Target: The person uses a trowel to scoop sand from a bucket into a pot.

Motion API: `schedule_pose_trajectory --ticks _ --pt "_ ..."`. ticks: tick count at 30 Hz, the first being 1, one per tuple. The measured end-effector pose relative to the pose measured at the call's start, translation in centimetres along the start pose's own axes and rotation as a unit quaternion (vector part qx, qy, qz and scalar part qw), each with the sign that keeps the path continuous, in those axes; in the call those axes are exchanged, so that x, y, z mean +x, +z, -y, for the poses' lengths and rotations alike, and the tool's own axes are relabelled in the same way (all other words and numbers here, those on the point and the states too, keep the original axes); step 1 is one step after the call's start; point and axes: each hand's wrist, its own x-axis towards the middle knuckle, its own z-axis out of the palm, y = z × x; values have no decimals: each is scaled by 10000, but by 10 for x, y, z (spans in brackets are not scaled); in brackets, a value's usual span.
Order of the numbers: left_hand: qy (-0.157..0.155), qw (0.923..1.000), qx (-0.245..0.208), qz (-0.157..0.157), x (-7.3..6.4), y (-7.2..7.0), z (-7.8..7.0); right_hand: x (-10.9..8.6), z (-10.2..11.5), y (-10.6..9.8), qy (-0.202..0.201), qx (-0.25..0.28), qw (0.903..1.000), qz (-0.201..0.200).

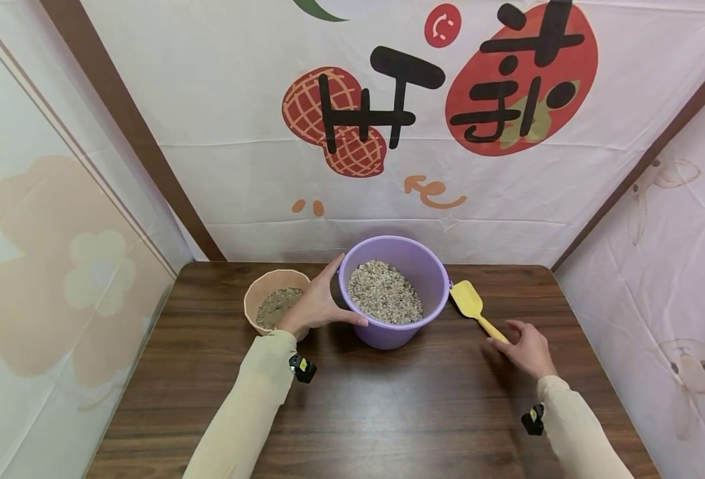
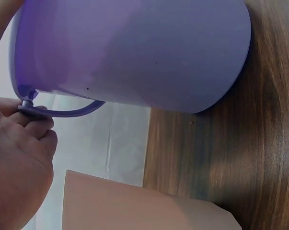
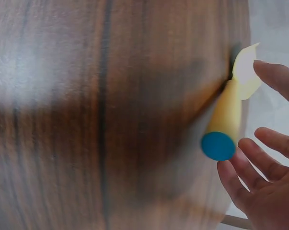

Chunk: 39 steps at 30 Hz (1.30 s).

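A purple bucket point(image 1: 386, 337) stands on the table, part filled with speckled beige grit point(image 1: 383, 293). My left hand point(image 1: 317, 304) grips its left side, the thumb along the front rim. In the left wrist view, fingers curl beside the joint of the bucket's purple handle point(image 2: 70, 113). To the bucket's right lies a yellow scoop point(image 1: 467, 299), its handle slanting toward my right hand point(image 1: 530, 349). That hand's fingers are spread and relaxed at the handle, holding nothing. The right wrist view shows the handle's blue end point(image 3: 218, 146) right by the fingertips.
Left of the bucket, a peach faceted bowl point(image 1: 257, 293) holds darker grey-brown grit point(image 1: 275, 306), partly hidden by my left forearm and hand. Behind the brown wooden table point(image 1: 388, 412) hangs a white printed cloth point(image 1: 244, 186); more cloth covers both sides.
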Motion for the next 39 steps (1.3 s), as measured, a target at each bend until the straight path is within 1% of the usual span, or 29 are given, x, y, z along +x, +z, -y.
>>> schedule_pose_trajectory --ticks 3,8,13,19,24,30,34,39 --pt "-13 10000 60 9 0 0 0 1 -4 4 123 75 9999 20" --pt "-46 10000 39 -3 -1 -1 0 3 -9 11 307 252 9992 106" --pt "-52 10000 -60 -12 -1 0 1 5 -12 17 154 175 9997 -44" --pt "-88 9999 -147 -22 -1 1 2 5 -12 23 53 -92 9998 -176" --pt "-89 10000 -20 -37 -1 0 1 6 -13 29 -79 -250 9991 -322" --pt "-94 10000 25 7 -1 0 2 4 -12 32 -131 -185 9979 -614" --pt "-134 9999 -45 -2 -1 0 2 3 -11 32 -44 -102 9972 -739" --pt "-202 9997 -102 -37 -1 1 1 1 -4 29 274 207 9966 -753"
